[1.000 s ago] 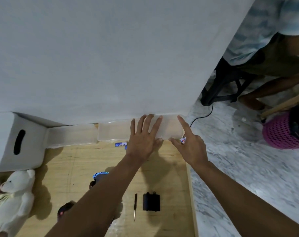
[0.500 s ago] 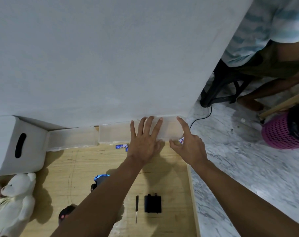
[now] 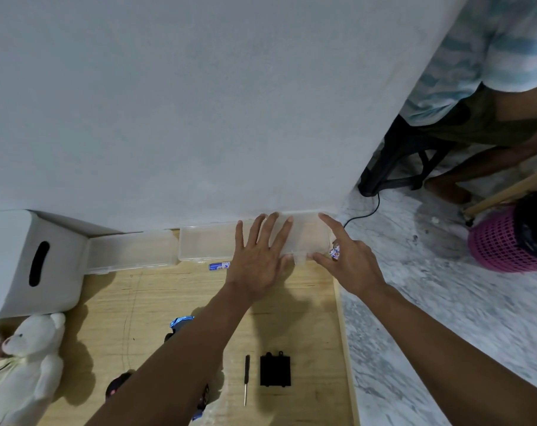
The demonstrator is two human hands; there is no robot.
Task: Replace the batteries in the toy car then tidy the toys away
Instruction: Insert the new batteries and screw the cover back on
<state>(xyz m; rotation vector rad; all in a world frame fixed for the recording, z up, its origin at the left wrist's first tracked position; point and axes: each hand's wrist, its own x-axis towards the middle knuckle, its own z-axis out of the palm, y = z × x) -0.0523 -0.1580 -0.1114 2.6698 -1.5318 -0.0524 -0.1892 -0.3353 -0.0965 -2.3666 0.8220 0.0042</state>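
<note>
The toy car (image 3: 181, 325) lies near the middle of the wooden board (image 3: 307, 302) on the floor, mostly hidden under the left forearm; its blue end points toward the wall, so its long axis seems to run from the board's near edge to its far edge. The black battery cover (image 3: 275, 370) lies flat toward the right edge, with the small screwdriver (image 3: 246, 379) just left of it, its long axis also near-to-far.

At the far right corner a clear plastic case (image 3: 205, 244) sits against the wall. The left hand (image 3: 258, 259) presses flat on its lid, fingers spread open. The right hand (image 3: 350, 265) touches the case's right end with forefinger and thumb extended, while its other fingers are curled around batteries (image 3: 335, 252). A blue battery (image 3: 219, 265) lies by the case's front edge.

Compared with half a second ago, both hands sit in nearly the same pose; the view has merely shifted slightly.
</note>
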